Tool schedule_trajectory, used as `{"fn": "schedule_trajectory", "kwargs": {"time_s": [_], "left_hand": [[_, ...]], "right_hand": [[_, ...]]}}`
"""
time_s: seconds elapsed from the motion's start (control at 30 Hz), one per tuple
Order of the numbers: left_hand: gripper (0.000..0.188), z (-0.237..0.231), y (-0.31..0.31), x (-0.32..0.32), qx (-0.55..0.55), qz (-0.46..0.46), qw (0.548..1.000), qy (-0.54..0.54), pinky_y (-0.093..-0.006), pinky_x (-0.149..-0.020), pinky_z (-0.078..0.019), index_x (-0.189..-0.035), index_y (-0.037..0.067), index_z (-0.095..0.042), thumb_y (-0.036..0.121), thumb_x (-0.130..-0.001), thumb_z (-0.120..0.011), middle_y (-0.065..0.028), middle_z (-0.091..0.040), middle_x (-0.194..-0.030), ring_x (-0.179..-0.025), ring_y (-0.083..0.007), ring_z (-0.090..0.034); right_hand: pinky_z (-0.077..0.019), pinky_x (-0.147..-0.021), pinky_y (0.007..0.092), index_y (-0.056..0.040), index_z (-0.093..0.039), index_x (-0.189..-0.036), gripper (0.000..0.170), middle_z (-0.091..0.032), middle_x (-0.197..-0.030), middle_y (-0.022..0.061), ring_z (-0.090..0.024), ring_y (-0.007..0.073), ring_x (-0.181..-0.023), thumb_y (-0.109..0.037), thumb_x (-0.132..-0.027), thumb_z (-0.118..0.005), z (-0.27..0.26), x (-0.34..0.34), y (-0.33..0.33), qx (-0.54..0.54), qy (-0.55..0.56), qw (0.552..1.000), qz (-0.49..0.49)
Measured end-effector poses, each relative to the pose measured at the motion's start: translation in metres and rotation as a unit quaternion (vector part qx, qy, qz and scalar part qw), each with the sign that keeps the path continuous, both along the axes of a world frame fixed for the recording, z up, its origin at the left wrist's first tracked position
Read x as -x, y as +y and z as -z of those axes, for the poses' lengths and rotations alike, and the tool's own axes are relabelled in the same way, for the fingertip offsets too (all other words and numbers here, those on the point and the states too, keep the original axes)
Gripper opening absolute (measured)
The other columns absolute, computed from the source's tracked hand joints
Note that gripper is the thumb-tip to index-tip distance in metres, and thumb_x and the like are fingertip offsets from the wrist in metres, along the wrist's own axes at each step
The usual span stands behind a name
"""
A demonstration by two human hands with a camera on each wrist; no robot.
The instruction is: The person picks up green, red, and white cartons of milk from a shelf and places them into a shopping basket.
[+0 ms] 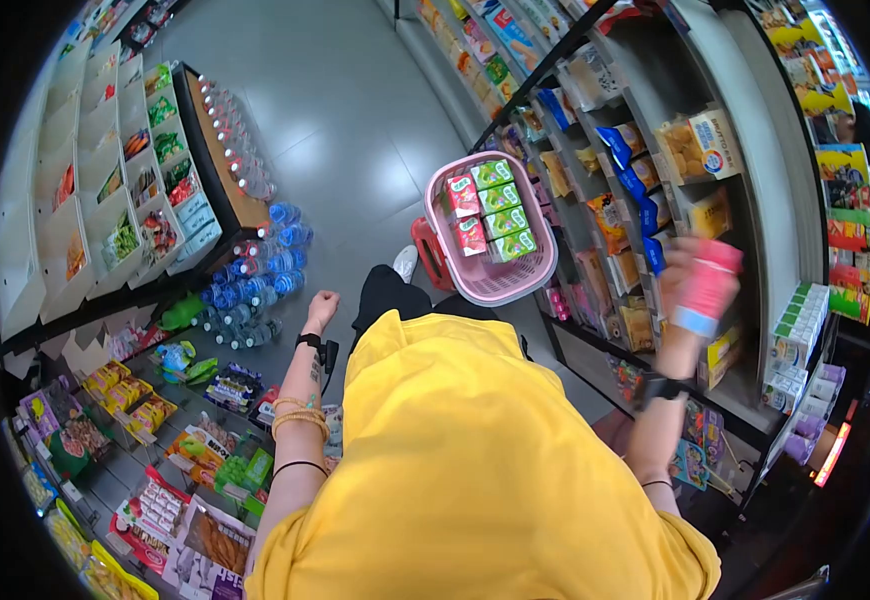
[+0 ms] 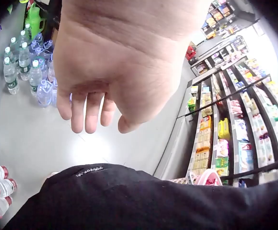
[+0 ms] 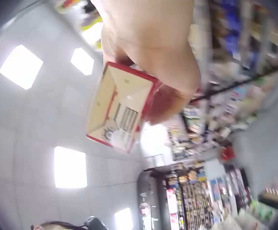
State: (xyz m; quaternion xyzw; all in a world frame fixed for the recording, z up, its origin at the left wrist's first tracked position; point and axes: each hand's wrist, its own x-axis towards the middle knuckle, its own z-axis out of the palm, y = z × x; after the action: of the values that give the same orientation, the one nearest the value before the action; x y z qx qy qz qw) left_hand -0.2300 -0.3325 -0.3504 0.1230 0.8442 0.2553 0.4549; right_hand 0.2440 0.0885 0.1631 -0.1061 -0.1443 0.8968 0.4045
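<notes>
My right hand [image 1: 676,283] grips a red carton [image 1: 712,282] beside the right-hand shelves, both blurred in the head view. In the right wrist view, the cream end of the carton [image 3: 122,108] with its red edges and dark printed bars sticks out from the fingers. My left hand [image 1: 323,308] hangs at my left side with loosely bent fingers and nothing in it. A pink basket [image 1: 500,287] stands in front of me near the foot of the shelves. Inside it lie two red cartons [image 1: 464,196] and several green cartons [image 1: 503,222].
Shelves with bagged snacks [image 1: 610,222] and a boxed pack [image 1: 697,146] rise on the right. Bottled water [image 1: 255,275] stands on the floor at left, beside a rack of candy bins [image 1: 120,160]. Packaged snacks [image 1: 195,450] fill the lower left racks. Grey tiled floor [image 1: 305,110] runs ahead.
</notes>
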Motion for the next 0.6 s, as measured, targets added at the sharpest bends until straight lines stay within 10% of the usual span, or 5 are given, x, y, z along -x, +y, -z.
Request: {"fn": "schedule_trajectory", "kwargs": {"time_s": [0.07,0.23,0.6], "left_hand": [[0.034,-0.016,-0.002,-0.01,-0.003,0.002,1.0,-0.006,-0.031,-0.078,-0.0534,-0.105,0.001,-0.069,0.029,-0.086,-0.066,-0.0087,-0.073,-0.089,-0.083,-0.0179,-0.069],[0.032,-0.029,-0.05,-0.041,0.008,-0.059,0.997,-0.043,-0.0315,-0.079,-0.0537,-0.105,0.002,-0.068,0.028,-0.087,-0.065,-0.008,-0.072,-0.09,-0.082,-0.0174,-0.069],[0.028,-0.043,-0.162,-0.1,0.114,-0.121,0.983,-0.077,-0.0296,-0.073,-0.0523,-0.101,0.001,-0.067,0.027,-0.09,-0.063,-0.0049,-0.07,-0.086,-0.077,-0.0142,-0.066]], "right_hand": [[-0.0575,-0.083,0.0353,0.0008,-0.052,-0.129,0.051,-0.061,-0.112,0.0114,-0.063,0.0243,-0.096,-0.014,-0.085,-0.073,0.093,0.033,-0.033,0.094,-0.183,0.979,0.0],[-0.0559,-0.094,0.042,-0.0018,-0.057,-0.128,0.034,-0.066,-0.123,0.0162,-0.067,0.031,-0.107,-0.016,-0.098,-0.061,0.323,0.076,-0.087,0.373,-0.211,0.897,-0.11],[-0.0498,-0.087,0.0457,-0.01,-0.06,-0.116,0.026,-0.067,-0.112,0.0061,-0.062,0.0237,-0.107,-0.015,-0.092,-0.068,0.391,0.141,-0.081,0.309,-0.43,0.839,-0.125]]}}
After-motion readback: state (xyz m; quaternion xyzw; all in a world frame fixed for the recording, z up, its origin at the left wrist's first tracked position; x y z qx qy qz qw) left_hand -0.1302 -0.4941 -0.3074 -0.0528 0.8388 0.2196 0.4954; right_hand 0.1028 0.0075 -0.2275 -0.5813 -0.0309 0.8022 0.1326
